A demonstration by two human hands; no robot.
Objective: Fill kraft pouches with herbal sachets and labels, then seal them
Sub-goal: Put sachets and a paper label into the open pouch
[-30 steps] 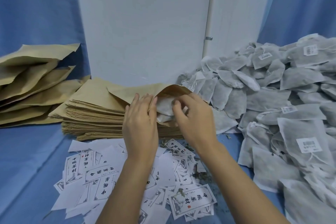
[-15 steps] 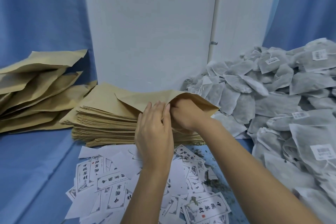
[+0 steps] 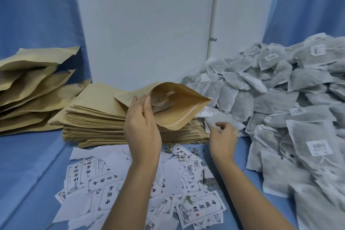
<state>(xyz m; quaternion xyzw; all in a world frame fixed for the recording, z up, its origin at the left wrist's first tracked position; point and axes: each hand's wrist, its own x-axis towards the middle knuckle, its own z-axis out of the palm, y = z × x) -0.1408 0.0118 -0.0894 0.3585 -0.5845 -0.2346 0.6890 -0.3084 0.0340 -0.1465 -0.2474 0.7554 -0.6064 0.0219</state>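
Note:
My left hand [image 3: 142, 125] holds the near lip of an open kraft pouch [image 3: 179, 110], which lies on top of the stack of flat kraft pouches [image 3: 97, 119]. The pouch mouth gapes toward me, and a grey herbal sachet [image 3: 158, 100] shows inside it. My right hand [image 3: 223, 136] hovers to the right of the pouch, fingers loosely curled and holding nothing, just in front of the big heap of grey sachets [image 3: 280, 102]. White printed labels [image 3: 199, 209] lie scattered on the blue cloth under my forearms.
Several bulging kraft pouches [image 3: 31, 84] are piled at the far left. A white panel [image 3: 145, 24] stands behind the stack. Bits of dried herb [image 3: 207, 181] litter the labels. Blue cloth [image 3: 28, 164] covers the table and the walls.
My right hand has come out of the pouch and dropped to its right, leaving the sachet inside. The pouch mouth now stands wide open. My left hand stays on the lip.

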